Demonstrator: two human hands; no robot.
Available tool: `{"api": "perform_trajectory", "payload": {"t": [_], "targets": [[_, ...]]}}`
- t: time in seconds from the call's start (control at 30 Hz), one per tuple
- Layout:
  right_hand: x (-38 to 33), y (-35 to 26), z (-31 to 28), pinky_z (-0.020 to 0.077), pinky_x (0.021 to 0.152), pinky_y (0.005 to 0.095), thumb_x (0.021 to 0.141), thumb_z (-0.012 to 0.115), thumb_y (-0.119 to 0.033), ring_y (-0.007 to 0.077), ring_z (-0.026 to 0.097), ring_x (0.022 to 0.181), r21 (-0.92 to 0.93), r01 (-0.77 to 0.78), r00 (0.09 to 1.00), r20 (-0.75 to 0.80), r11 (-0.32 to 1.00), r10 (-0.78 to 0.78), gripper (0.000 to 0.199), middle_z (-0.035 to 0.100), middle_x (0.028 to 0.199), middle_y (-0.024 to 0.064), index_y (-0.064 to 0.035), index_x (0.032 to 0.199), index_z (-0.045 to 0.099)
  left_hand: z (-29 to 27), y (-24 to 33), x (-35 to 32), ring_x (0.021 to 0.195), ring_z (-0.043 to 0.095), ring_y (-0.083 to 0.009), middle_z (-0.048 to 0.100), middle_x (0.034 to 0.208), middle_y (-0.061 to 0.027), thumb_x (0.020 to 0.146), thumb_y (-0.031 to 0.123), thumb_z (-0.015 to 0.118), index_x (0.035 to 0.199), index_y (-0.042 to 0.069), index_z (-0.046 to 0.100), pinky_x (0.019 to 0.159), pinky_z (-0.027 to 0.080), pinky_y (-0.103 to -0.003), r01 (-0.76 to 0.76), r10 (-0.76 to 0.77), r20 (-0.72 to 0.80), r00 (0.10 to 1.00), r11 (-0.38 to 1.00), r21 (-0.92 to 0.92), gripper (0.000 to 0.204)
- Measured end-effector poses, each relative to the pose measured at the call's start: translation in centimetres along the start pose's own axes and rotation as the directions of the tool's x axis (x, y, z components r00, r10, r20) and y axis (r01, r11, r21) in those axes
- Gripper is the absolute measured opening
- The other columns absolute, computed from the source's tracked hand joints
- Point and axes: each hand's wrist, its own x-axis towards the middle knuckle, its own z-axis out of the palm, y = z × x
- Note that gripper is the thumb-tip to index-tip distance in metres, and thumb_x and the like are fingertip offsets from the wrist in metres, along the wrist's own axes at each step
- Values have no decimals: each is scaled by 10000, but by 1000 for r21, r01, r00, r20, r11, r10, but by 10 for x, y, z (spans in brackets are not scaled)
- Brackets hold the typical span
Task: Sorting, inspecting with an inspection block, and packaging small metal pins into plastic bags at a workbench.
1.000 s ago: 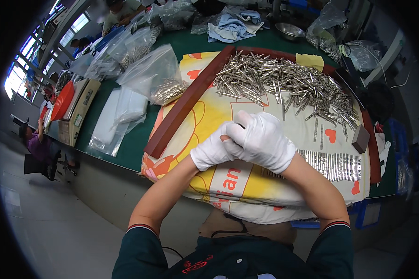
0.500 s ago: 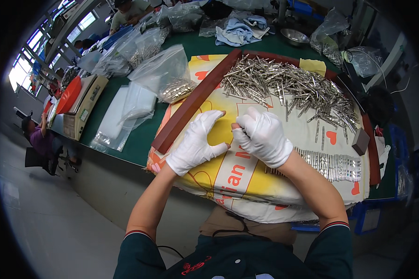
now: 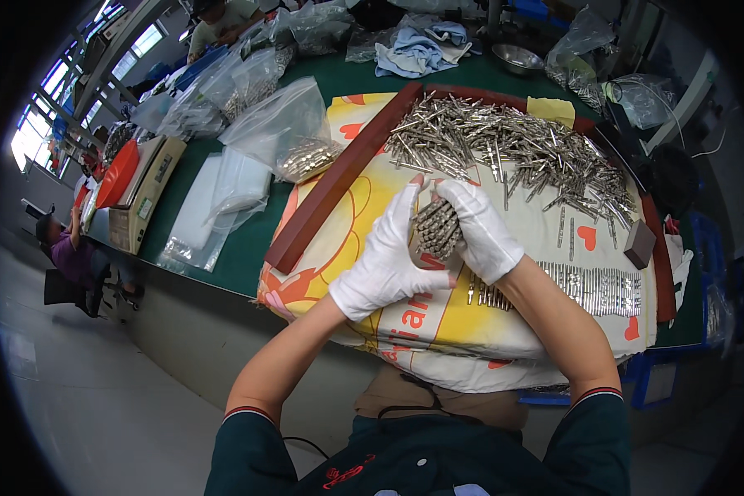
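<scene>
Head view: both hands, left (image 3: pixel 386 258) and right (image 3: pixel 480 229), grasping pin bundle (image 3: pixel 436 228); row (image 3: pixel 591 288) laid, pile (image 3: pixel 504 149) left.

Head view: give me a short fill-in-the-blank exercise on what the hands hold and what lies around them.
1. Both hands, left hand and right hand, wear ____ gloves.
2. Between them they hold a bundle of metal ____.
3. The loose pile lies on a printed cloth edged by a ____ frame.

Missing words: white; pins; wooden
</scene>
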Motion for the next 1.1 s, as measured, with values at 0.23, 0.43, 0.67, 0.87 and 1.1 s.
{"api": "perform_trajectory", "payload": {"t": [0.23, 0.43, 0.67, 0.87, 1.1], "targets": [[-3, 12, -2, 533, 790, 281, 974, 497, -246, 136, 634, 835, 474, -228, 960, 255, 850, 115, 205, 658, 951, 27, -83, 1038, 604, 33, 20, 26, 1205, 511, -303, 528, 1291, -164, 620, 304, 882, 1327, 35, 413, 1015, 399, -379, -209, 182, -291, 939, 976, -62, 890], [-16, 11, 9, 502, 848, 330, 998, 415, -226, 152, 611, 929, 111, -13, 1000, -23, 994, 16, 275, 632, 1067, 66, -51, 1131, 581, 29, 30, 33, 866, 645, -181, 693, 936, -73, 773, 81, 730, 926, 35, 636, 846, 496, -323, -173, 89, -332, 939, 957, -233, 186], [3, -23, -14, 498, 799, 341, 912, 438, -87, 243, 638, 932, -693, 517, 717, 32, 502, -696, 325, 635, 1075, 167, 26, 1205, 520, 25, -1, 45, 725, 553, -32, 634, 814, 16, 809, 53, 698, 1029, 53, 617, 662, 479, -203, 267, -409, -135, 903, 778, -569, 235], [-2, -6, -2, 392, 1004, 438, 848, 604, -284, 416, 507, 1152, -768, 623, 648, 614, -151, -451, 587, 515, 1243, 263, 63, 1295, 446, 19, -15, 32, 957, 577, -102, 612, 1036, -9, 767, 25, 720, 1153, 44, 550, 823, 502, -275, 355, -320, 194, 927, 591, -724, 422], [-8, -12, 3, 454, 925, 399, 650, 788, -230, 352, 563, 1069, -812, 580, 715, 474, 58, -514, 724, 576, 1177, 195, -5, 1269, 487, 8, -24, 26, 873, 585, -83, 629, 933, 2, 733, -18, 724, 1042, 60, 573, 785, 503, -251, 348, -270, 221, 937, 761, -547, 352]]}}
